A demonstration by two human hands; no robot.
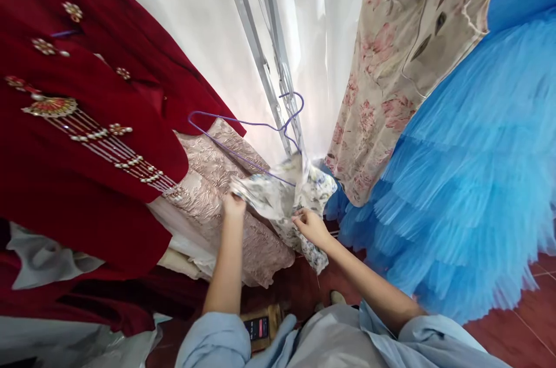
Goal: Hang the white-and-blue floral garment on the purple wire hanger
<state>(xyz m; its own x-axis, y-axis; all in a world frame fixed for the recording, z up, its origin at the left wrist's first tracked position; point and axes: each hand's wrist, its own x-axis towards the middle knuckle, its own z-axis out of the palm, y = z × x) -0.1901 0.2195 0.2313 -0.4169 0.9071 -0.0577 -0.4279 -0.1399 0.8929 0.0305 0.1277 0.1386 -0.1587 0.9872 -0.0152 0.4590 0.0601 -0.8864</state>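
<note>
A white garment with a blue-and-yellow floral print (pixel 319 188) hangs from a purple wire hanger (pixel 243 123), which is hooked at a grey metal stand (pixel 264 61). One end of the hanger sticks out bare to the left; its right side runs into the cloth. My left hand (pixel 234 204) is closed on the left edge of the garment and pulls it out sideways. With fingers pinched, my right hand (pixel 307 222) grips the garment near its middle front. Part of the cloth is smeared by motion.
On the left hang a dark red garment with beaded ornaments (pixel 104 142) and a pink embossed dress (pixel 204 171). A floral beige dress (pixel 369 84) and a tiered blue tulle dress (pixel 456 182) hang on the right. Below, a phone (pixel 257 328) lies on a wooden stool (pixel 273 321).
</note>
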